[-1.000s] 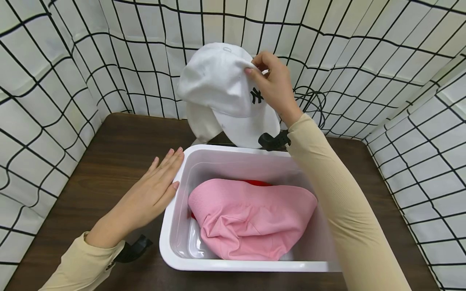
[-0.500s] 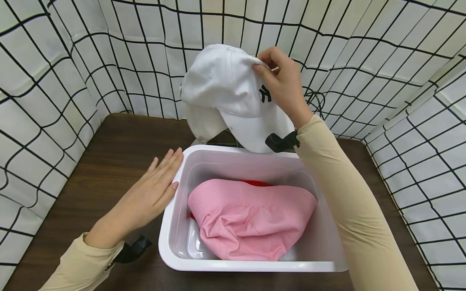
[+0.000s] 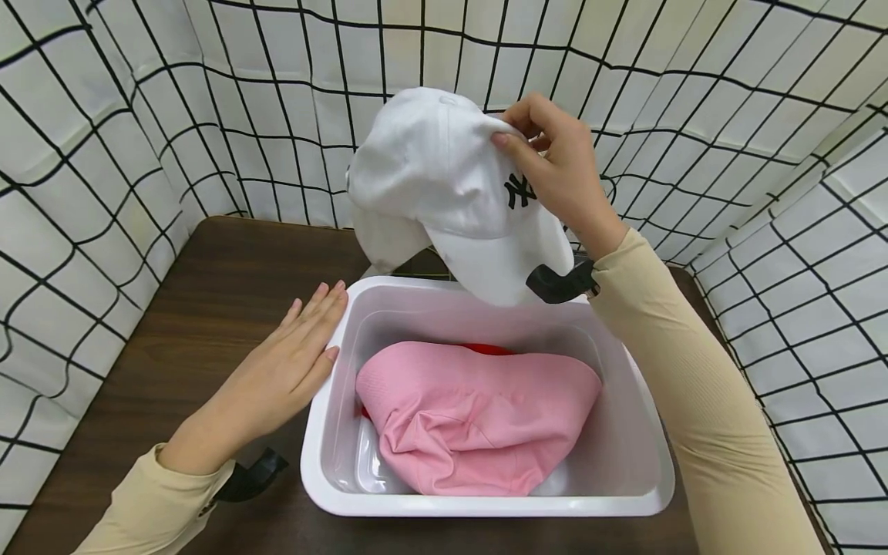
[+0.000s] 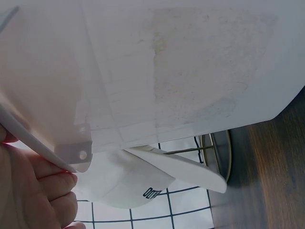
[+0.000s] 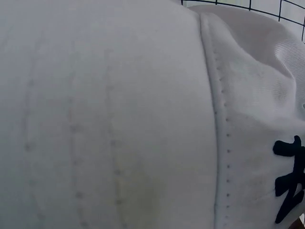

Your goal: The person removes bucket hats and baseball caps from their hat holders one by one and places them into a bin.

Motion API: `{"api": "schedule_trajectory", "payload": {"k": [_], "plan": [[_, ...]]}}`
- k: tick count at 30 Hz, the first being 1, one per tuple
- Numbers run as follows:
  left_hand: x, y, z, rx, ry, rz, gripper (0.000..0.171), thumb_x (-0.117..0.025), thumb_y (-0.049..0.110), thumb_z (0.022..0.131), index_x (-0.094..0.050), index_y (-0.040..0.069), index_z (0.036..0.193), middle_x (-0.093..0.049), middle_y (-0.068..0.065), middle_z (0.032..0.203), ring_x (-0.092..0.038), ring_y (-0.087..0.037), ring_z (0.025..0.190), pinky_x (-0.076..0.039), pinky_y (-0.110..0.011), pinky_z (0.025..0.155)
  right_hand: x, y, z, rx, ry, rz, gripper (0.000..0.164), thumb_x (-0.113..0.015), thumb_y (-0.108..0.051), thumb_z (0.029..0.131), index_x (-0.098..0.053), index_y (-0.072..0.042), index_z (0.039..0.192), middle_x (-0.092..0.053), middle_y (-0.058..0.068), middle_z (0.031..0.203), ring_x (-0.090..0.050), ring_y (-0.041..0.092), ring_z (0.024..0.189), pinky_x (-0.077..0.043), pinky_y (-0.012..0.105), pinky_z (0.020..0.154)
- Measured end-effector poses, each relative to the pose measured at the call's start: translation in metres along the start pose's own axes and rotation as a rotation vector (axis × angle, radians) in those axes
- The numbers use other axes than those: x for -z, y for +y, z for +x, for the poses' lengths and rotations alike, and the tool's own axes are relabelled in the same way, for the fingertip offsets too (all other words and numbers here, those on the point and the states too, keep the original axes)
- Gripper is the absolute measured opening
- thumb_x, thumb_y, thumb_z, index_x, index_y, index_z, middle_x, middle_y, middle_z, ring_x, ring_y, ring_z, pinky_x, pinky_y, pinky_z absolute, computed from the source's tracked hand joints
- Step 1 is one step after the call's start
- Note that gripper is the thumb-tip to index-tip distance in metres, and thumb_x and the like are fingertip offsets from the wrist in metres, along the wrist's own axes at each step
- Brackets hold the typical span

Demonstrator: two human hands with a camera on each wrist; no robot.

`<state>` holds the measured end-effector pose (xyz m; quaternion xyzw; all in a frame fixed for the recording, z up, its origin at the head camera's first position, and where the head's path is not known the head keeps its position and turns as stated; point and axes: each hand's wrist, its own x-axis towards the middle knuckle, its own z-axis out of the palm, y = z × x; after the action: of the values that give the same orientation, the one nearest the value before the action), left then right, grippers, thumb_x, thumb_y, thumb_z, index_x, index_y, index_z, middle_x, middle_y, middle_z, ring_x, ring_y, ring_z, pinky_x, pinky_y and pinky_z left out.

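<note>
My right hand (image 3: 558, 166) pinches the front of the crown of a white baseball cap (image 3: 430, 169) with a black NY logo. The cap's brim hangs down over the back rim of a white plastic tub (image 3: 486, 506). Its brim stitching and part of the logo fill the right wrist view, close to the camera. My left hand (image 3: 277, 370) lies with straight fingers against the tub's left rim. Inside the tub rests a crumpled pink fabric hat (image 3: 479, 424). Something red (image 3: 489, 349) shows beneath it, mostly hidden.
Behind the held cap is a cream cap (image 3: 388, 239), partly covered by it. The left wrist view shows a pale cap with dark lettering (image 4: 151, 192) beside a wire stand (image 4: 217, 152). Black wire grid (image 3: 298, 139) backed with white sheeting surrounds the dark wooden table (image 3: 243, 285).
My right hand has moved the white cap right and slightly toward me, so its brim overlaps the tub's back rim more. The left hand and pink hat stay put.
</note>
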<state>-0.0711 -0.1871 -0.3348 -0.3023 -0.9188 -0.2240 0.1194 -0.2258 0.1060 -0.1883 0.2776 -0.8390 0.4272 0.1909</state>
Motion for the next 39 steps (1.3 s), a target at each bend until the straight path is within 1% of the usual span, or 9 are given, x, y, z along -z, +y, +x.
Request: {"api": "schedule_trajectory", "payload": {"k": [8,10,15,19,27,31,34,36,39], "plan": [[0.001,0.0,-0.001,0.003,0.003,-0.003,0.058,-0.042,0.02,0.099,-0.019,-0.001,0.149,-0.018,-0.014,0.155,-0.01,-0.025,0.143,-0.007,-0.039,0.115,0.013,-0.005,-0.012,0.023,-0.015,0.025,0.011,-0.065,-0.01,0.089,-0.062,-0.001,0.094,-0.061,0.003,0.088,-0.055,0.01,0.082,-0.043,0.024,0.075],[0.001,0.0,-0.001,0.003,0.002,-0.004,0.059,-0.043,0.02,0.099,-0.019,-0.001,0.149,-0.018,-0.015,0.155,-0.01,-0.025,0.143,-0.007,-0.04,0.115,0.016,-0.005,-0.016,0.055,-0.012,0.037,0.011,-0.065,-0.009,0.089,-0.062,0.002,0.094,-0.06,0.001,0.087,-0.055,0.011,0.081,-0.044,0.024,0.073],[0.001,0.0,-0.001,-0.001,0.001,0.0,0.058,-0.042,0.02,0.1,-0.019,-0.001,0.149,-0.018,-0.015,0.155,-0.01,-0.025,0.143,-0.006,-0.04,0.115,0.024,-0.006,-0.025,0.154,-0.006,0.072,0.011,-0.064,-0.002,0.088,-0.061,0.007,0.091,-0.058,-0.011,0.082,-0.055,0.013,0.075,-0.045,0.024,0.068],[0.001,0.0,-0.001,-0.006,0.007,0.004,0.058,-0.041,0.02,0.1,-0.019,-0.001,0.149,-0.018,-0.015,0.155,-0.011,-0.025,0.143,-0.007,-0.041,0.115,0.031,-0.008,-0.032,0.177,-0.012,0.074,0.009,-0.065,0.002,0.086,-0.06,0.009,0.089,-0.056,-0.017,0.081,-0.053,0.013,0.071,-0.045,0.023,0.065],[0.0,-0.001,0.0,-0.017,0.016,0.009,0.057,-0.04,0.02,0.1,-0.02,-0.002,0.148,-0.02,-0.017,0.154,-0.012,-0.025,0.143,-0.007,-0.043,0.115,0.043,-0.008,-0.051,0.157,-0.06,0.096,0.005,-0.064,0.01,0.084,-0.061,0.009,0.087,-0.062,-0.005,0.083,-0.053,0.013,0.073,-0.045,0.021,0.066],[0.0,0.0,0.001,-0.011,0.013,0.012,0.057,-0.04,0.02,0.1,-0.021,-0.002,0.148,-0.021,-0.017,0.154,-0.013,-0.025,0.143,-0.006,-0.04,0.115,0.049,-0.008,-0.065,0.161,-0.102,0.092,0.006,-0.064,0.003,0.086,-0.061,0.008,0.086,-0.063,0.0,0.084,-0.053,0.012,0.076,-0.046,0.021,0.072],[-0.001,-0.001,0.0,-0.014,0.015,0.013,0.057,-0.04,0.021,0.1,-0.02,-0.001,0.149,-0.02,-0.017,0.154,-0.014,-0.027,0.142,-0.006,-0.04,0.115,0.054,-0.01,-0.075,0.164,-0.137,0.096,0.006,-0.065,0.0,0.087,-0.062,0.005,0.086,-0.063,0.006,0.085,-0.054,0.012,0.079,-0.047,0.022,0.078],[-0.001,-0.001,0.0,-0.017,0.016,0.015,0.057,-0.04,0.021,0.1,-0.019,-0.001,0.149,-0.02,-0.017,0.154,-0.014,-0.027,0.142,-0.007,-0.04,0.115,0.056,-0.013,-0.081,0.178,-0.164,0.086,0.003,-0.065,0.005,0.085,-0.063,0.005,0.086,-0.064,0.005,0.085,-0.055,0.012,0.081,-0.047,0.022,0.079],[0.0,0.0,0.0,-0.017,0.015,0.019,0.058,-0.04,0.021,0.1,-0.019,-0.001,0.149,-0.02,-0.016,0.154,-0.012,-0.026,0.143,-0.007,-0.041,0.115,0.058,-0.016,-0.091,0.197,-0.209,0.076,0.01,-0.065,0.01,0.082,-0.063,0.002,0.087,-0.062,0.005,0.085,-0.055,0.011,0.08,-0.048,0.021,0.077]]}}
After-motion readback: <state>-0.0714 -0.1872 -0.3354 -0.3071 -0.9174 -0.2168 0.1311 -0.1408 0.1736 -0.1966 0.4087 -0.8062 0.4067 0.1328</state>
